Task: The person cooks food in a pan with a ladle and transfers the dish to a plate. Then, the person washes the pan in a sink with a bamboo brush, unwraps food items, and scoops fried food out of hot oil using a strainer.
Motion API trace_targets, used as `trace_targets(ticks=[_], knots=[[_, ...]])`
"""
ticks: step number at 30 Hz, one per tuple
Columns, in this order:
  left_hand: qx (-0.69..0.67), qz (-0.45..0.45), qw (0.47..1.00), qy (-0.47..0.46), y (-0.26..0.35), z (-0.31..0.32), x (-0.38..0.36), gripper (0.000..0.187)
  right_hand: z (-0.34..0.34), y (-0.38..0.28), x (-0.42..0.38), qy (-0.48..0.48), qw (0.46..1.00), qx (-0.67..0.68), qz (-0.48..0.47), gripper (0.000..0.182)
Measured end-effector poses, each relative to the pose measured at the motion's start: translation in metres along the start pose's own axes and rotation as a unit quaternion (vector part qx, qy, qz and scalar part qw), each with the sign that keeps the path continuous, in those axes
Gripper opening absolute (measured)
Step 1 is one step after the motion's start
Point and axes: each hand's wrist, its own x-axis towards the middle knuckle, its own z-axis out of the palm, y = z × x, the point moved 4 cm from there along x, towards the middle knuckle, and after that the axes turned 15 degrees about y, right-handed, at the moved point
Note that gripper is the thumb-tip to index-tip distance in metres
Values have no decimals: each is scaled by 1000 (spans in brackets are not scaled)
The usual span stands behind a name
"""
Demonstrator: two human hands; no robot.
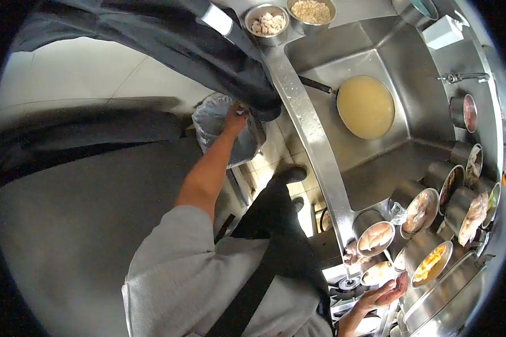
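Note:
My left hand (236, 119) reaches down over a bin lined with a clear plastic bag (208, 121). Its fingers are closed round something small and pale that I cannot make out. At the lower right, my right hand (385, 293) is half curled with its fingers apart, nothing visible in it. Its fingertips are close beside a metal container of orange-yellow pieces (433, 263) and a container with pale yellow contents (378, 273). Just beyond them stands a metal container of pale meat (376, 236).
A long-handled pan of yellowish liquid (366, 106) stands in the steel sink (343, 53), below a faucet (466, 77). Two food bowls (267, 23) sit on the counter's far end. Several filled containers crowd the right side. Dark trouser legs (168, 48) extend beside the bin.

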Motion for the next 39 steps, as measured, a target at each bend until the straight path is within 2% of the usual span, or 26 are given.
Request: trace_targets(ticks=[2,4,5,8,11,14,17,18,21,23,26,30,32,34,36,38,39], knots=[[63,34,994,85,-13,-15,-26,50,4,-3,1,-12,1000,8,-4,46],[143,27,986,86,-41,-24,-56,54,8,-9,3,-23,999,15,-22,45],[182,24,981,69,-56,-27,-73,56,10,-16,7,-34,997,-9,-72,43],[307,31,948,-82,-105,-22,-124,62,16,-19,9,-60,996,7,-70,41],[413,-16,892,-181,-155,-8,-168,67,8,-6,6,-85,996,32,-24,43],[354,-136,906,-186,-145,-8,-190,60,4,-19,-2,-39,997,62,0,35],[394,-26,904,-163,-171,1,-195,55,-1,-23,-11,-27,995,64,-66,33],[397,-37,903,-161,-165,-2,-194,53,-9,-12,-18,-65,995,45,-63,38],[418,-80,894,-142,-123,-8,-207,50,-20,-4,-30,-48,995,82,-38,37],[449,-113,879,-110,-116,-6,-224,48,-33,8,-35,-45,994,77,-63,37],[390,-78,907,-137,-145,9,-243,48,-51,17,-43,-31,992,93,-80,37],[384,-97,902,-174,-142,12,-293,53,-86,28,-57,-91,992,55,-65,35],[317,-137,924,-166,-122,-1,-326,55,-110,40,-65,-55,993,84,-67,36],[352,-48,926,-127,-148,8,-365,57,-136,61,-75,-21,991,112,-64,36],[341,-62,926,-149,-137,3,-385,58,-165,70,-85,2,992,120,-37,35],[285,-91,939,-168,-91,-11,-406,54,-191,84,-96,50,988,146,-12,31],[331,-52,927,-168,-108,5,-410,42,-205,93,-104,43,988,148,0,29]])
